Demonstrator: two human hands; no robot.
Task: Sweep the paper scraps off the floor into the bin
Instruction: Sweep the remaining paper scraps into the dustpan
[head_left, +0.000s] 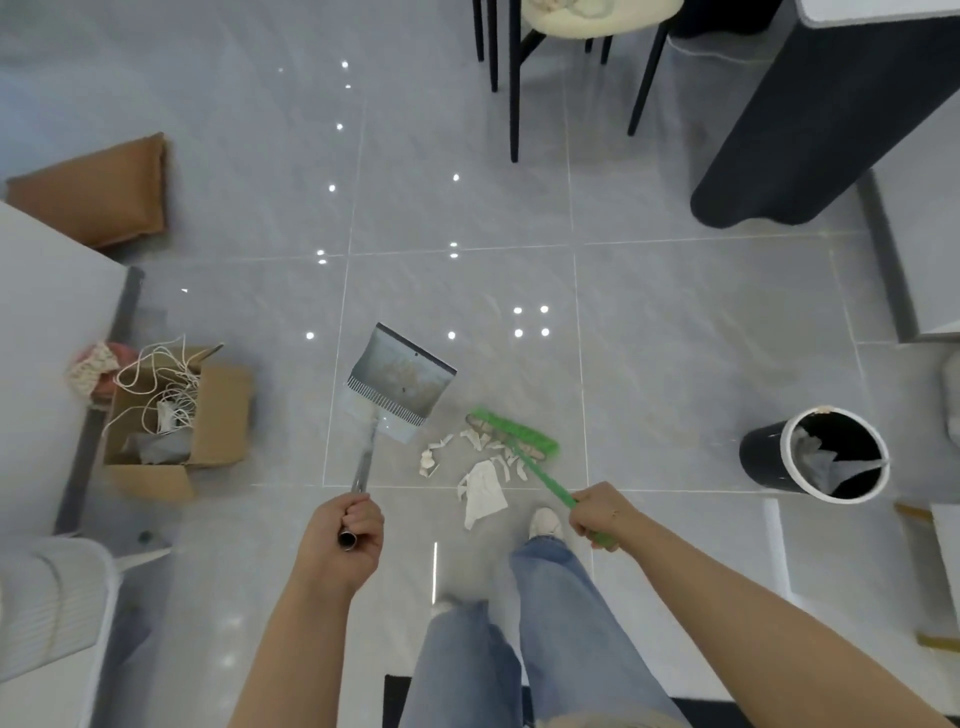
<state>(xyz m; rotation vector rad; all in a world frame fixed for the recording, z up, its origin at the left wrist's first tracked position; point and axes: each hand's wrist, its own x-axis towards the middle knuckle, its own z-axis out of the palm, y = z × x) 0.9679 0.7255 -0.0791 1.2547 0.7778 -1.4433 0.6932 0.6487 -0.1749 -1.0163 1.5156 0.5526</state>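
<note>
at nine o'clock a cardboard box (179, 426) full of white cord is sitting on the floor (675, 338), well clear of the work. just right of it, the left hand (347, 535) is closing its fingers (358, 519) round the top of the metal dustpan handle (363, 462), forearm reaching in from six o'clock, wrist slightly bent. the dustpan (397, 382) is lying towards twelve o'clock from that hand; its open lip seems to be facing away from the scraps, though the wide angle is making that hard to judge.

the paper scraps (480, 465) are lying in a loose cluster at the centre of the floor, just beside the pan's near corner and in front of a white shoe (545, 522). the green broom (514, 435) head is resting on the far edge of the pile, and the right hand (597, 512) is gripping its green shaft with fingers wrapped round it, arm coming in from five o'clock.

the bin (826, 454), black with a white rim, is standing at three o'clock, well apart from the pile.

likely risks: a stroke towards the person may be pushing scraps under the shoe or past the pan rather than into it; light strips may be scattering under a fast stroke; and the large sheet may be catching on the pan's edge. the carry to the bin may be spilling scraps if the pan is tilting.
</note>
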